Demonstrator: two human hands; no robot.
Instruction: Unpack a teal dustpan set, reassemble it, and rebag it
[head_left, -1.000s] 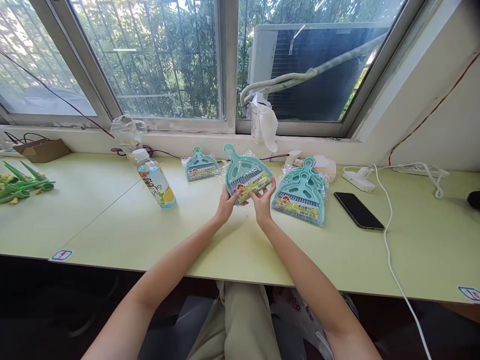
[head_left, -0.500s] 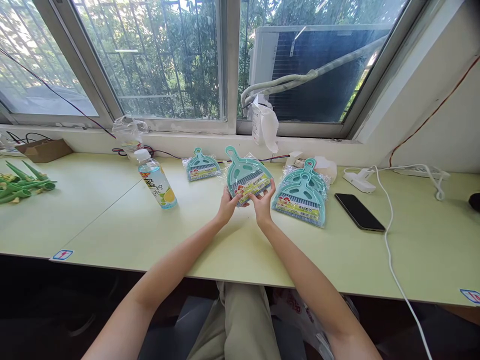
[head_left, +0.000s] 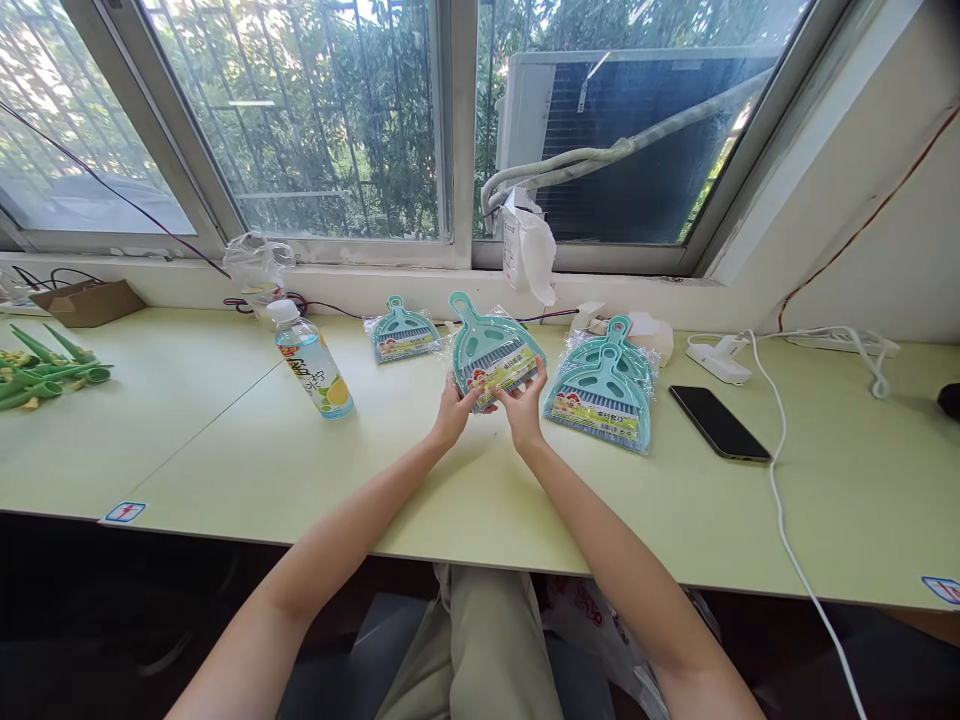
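Both hands grip a mint-green dustpan and brush set (head_left: 491, 352) in clear plastic wrap, tilted with its handle up and to the left. My left hand (head_left: 454, 408) is closed on its lower left edge, thumb on the front. On the lower right side, my right hand (head_left: 522, 402) pinches the set with its thumb across the yellow label. Some fingers of both hands are hidden behind the pack. Just right of my right hand, wrapped sets of the same kind (head_left: 600, 405) lie overlapping. Another wrapped set (head_left: 403, 332) rests farther back on the left.
A drink bottle (head_left: 313, 362) stands left of the hands on the pale green table (head_left: 225, 460). Green plants (head_left: 52, 372) lie at far left. On the right are a black phone (head_left: 718, 424), a white power strip (head_left: 720, 360) and a white cable (head_left: 796, 550) crossing the front edge.
Hardly anything differs. The set stays held in the same place, and my right hand has shifted very slightly to the left along its edge.
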